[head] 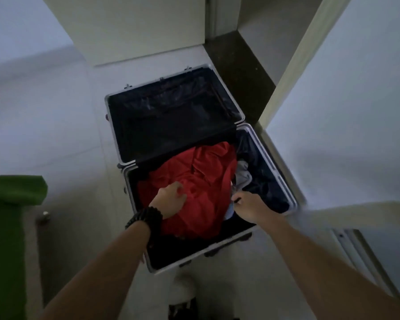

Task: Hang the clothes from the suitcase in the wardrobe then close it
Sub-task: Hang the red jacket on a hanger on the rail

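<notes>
An open silver suitcase (263, 144) lies on the pale floor, its dark-lined lid half flat at the far side. A crumpled red garment (206, 179) fills the near half, with a grey garment (243, 174) and dark blue cloth (263, 181) to its right. My left hand (171, 199), with a black bead bracelet on the wrist, grips a fold of the red garment. My right hand (249, 206) pinches the red garment's right edge, where a small dark thing shows at the fingertips. What lies under the clothes is hidden.
A white wardrobe door (346, 112) stands open at the right, its edge close to the suitcase. A white cabinet block (136, 26) rises beyond the lid. A dark stone strip (240, 72) runs at the back right. A green object (7, 215) stands at the left.
</notes>
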Motion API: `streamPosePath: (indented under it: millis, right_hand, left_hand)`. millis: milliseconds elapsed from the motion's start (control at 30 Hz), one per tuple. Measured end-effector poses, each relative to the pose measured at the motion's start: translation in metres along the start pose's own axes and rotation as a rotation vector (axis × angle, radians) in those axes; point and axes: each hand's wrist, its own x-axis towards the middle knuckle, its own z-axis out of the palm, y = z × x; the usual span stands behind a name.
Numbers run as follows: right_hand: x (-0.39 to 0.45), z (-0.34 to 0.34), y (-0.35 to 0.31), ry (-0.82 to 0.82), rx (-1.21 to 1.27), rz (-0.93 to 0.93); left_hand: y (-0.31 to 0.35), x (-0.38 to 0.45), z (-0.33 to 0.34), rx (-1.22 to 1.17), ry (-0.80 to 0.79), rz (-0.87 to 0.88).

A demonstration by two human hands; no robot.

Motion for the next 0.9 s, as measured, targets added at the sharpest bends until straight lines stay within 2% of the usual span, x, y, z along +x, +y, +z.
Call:
streamPosePath:
  millis: [100, 167, 333, 433, 500, 600, 667, 733, 833, 900]
  right_hand:
    - [0.110, 0.036, 0.033, 0.055, 0.065, 0.000]
    - [0.183, 0.061, 0.058, 0.166, 0.139, 0.012]
    - [0.267, 0.074, 0.068, 0.421, 0.375, 0.129]
    - [0.264, 0.061, 0.060, 0.533, 0.507, 0.208]
    - [0.239, 0.042, 0.052, 0.522, 0.621, 0.187]
    - [0.166, -0.002, 0.020, 0.371, 0.829, 0.073]
    - [0.101, -0.041, -0.016, 0.234, 0.929, -0.012]
    - [0.026, -0.084, -0.052, 0.082, 0.921, -0.067]
    - [-0.090, -0.151, -0.105, -0.005, 0.824, -0.095]
    - [-0.177, -0.205, -0.145, 0.008, 0.744, -0.121]
  left_hand:
    - [-0.034, 0.103, 0.045, 0.017, 0.002, 0.016]
    - [-0.059, 0.165, 0.081, 0.094, 0.017, 0.108]
    - [-0.082, 0.224, 0.115, 0.421, 0.019, 0.203]
    - [-0.081, 0.219, 0.105, 0.519, 0.080, 0.236]
    - [-0.074, 0.199, 0.088, 0.485, 0.058, 0.191]
    - [-0.049, 0.148, 0.043, 0.275, -0.008, 0.120]
    - [-0.020, 0.106, 0.006, 0.217, -0.041, 0.254]
    - [0.020, 0.062, -0.034, 0.159, 0.000, 0.353]
    - [0.109, -0.015, -0.108, 0.146, 0.096, 0.447]
    - [0.183, -0.079, -0.163, 0.248, 0.012, 0.548]
